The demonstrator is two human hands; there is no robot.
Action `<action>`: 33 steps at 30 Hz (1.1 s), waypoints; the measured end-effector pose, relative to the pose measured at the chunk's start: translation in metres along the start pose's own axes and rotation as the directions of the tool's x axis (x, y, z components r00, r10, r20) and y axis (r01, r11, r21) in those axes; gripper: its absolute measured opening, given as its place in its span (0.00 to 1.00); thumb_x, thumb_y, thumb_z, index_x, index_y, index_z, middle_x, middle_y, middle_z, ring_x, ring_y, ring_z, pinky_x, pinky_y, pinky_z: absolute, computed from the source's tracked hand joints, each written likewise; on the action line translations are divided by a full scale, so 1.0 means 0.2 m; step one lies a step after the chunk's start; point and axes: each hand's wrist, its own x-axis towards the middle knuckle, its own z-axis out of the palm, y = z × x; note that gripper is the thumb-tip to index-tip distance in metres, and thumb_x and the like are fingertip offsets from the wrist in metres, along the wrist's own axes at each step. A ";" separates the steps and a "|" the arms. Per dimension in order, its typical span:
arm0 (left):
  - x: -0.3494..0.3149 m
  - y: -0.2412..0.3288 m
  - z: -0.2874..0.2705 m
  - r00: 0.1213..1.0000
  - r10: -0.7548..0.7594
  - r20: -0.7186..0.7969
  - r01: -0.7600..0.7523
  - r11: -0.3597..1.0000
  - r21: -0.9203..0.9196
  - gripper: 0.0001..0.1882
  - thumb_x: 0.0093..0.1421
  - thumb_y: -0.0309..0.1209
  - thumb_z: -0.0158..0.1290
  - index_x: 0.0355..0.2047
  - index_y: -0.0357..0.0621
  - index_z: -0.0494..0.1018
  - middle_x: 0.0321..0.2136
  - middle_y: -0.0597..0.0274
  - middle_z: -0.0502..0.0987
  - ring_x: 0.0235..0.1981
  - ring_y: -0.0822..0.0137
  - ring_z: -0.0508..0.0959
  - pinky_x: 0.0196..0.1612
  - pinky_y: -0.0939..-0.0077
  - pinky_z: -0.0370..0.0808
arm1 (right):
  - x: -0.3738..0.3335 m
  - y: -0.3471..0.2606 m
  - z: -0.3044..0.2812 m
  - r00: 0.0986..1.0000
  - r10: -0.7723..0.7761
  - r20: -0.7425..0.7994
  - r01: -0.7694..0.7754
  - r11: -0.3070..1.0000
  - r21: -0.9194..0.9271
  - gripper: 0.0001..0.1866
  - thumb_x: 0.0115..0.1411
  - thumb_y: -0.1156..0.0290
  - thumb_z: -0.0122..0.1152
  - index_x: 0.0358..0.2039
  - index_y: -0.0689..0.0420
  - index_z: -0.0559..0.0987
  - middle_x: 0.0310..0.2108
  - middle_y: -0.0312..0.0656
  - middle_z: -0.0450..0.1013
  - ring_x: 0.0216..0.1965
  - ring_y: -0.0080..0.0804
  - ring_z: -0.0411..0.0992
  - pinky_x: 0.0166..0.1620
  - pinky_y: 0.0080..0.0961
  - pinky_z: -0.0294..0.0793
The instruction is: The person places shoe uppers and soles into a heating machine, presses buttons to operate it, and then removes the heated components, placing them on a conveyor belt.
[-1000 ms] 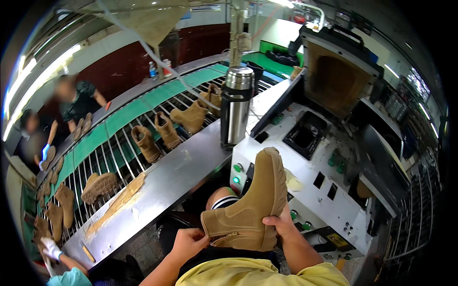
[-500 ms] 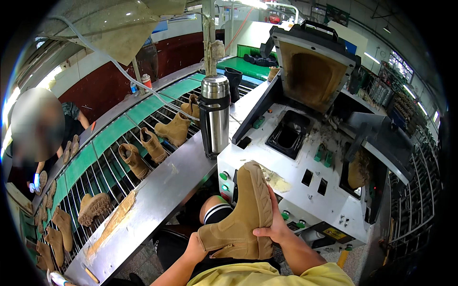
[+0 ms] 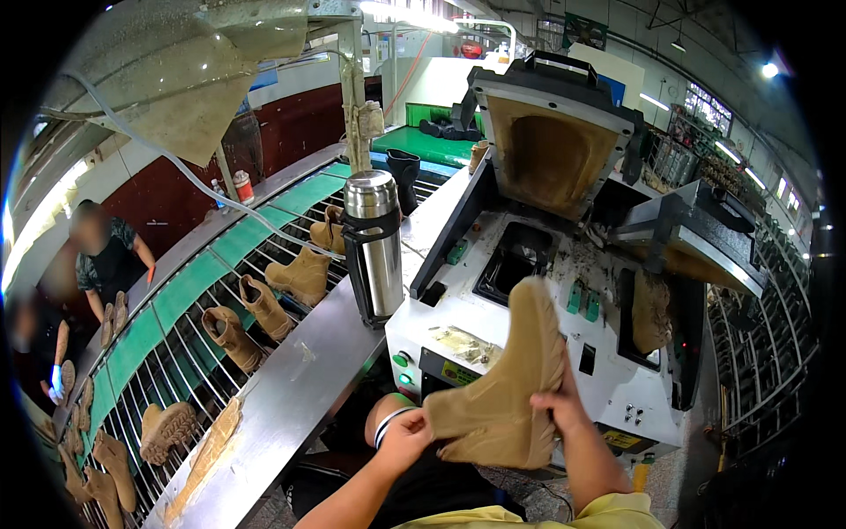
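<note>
A tan suede ankle boot (image 3: pixel 502 388) is held in front of me, toe pointing up and sole facing right. My right hand (image 3: pixel 564 404) grips it from the sole side, thumb lying across the lower upper. My left hand (image 3: pixel 407 439) pinches the edge of the boot's shaft, its fingertips partly hidden. Behind the boot stands a white machine (image 3: pixel 441 331) with two stations. The left lid (image 3: pixel 557 145) is fully raised above a dark cavity (image 3: pixel 518 256). Under the tilted right lid (image 3: pixel 696 234), another tan boot (image 3: pixel 652 313) lies in its recess.
A steel flask (image 3: pixel 372 251) stands on the metal ledge (image 3: pixel 304 370) beside the machine. Left of it, several tan boots (image 3: pixel 229 339) sit on a roller conveyor (image 3: pixel 194 322) with a green belt (image 3: pixel 176 282). Two people work beyond it. Wire racks (image 3: pixel 767 344) stand at right.
The boot has moved up and to the right in my hands, its toe now in front of the machine top. The right lid has swung higher, showing its brown underside. My view has shifted slightly.
</note>
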 end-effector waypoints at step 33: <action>-0.24 -0.37 -1.28 0.483 0.327 -0.812 0.153 0.882 0.446 0.05 0.56 0.23 0.52 0.24 0.35 0.71 0.14 0.67 0.70 0.15 0.77 0.68 0.21 0.81 0.65 | 1.78 0.20 -0.29 0.792 -0.053 -0.608 -0.591 0.182 -0.785 0.59 0.42 0.42 0.65 0.66 0.62 0.47 0.64 0.59 0.52 0.63 0.48 0.57 0.61 0.38 0.60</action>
